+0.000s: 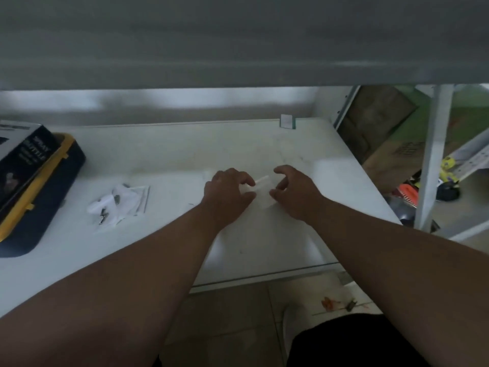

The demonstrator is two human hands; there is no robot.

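My left hand (227, 193) and my right hand (295, 193) lie close together over the middle of the white table (185, 154). A small white tube (262, 179) sticks out from my left fingertips, which pinch its near end. Between the two thumbs lies a faint clear plastic packet (260, 198). My right thumb and curled fingers pinch its right edge, though blur makes that contact hard to read.
A dark box printed "spray bottle" (23, 157) lies on a navy and yellow case (39, 207) at the left. Clear bags of small parts (119, 205) lie left of my hands. A small card (287, 121) stands at the back edge. A shelf overhangs the table; a white rack (434, 154) with clutter is on the right.
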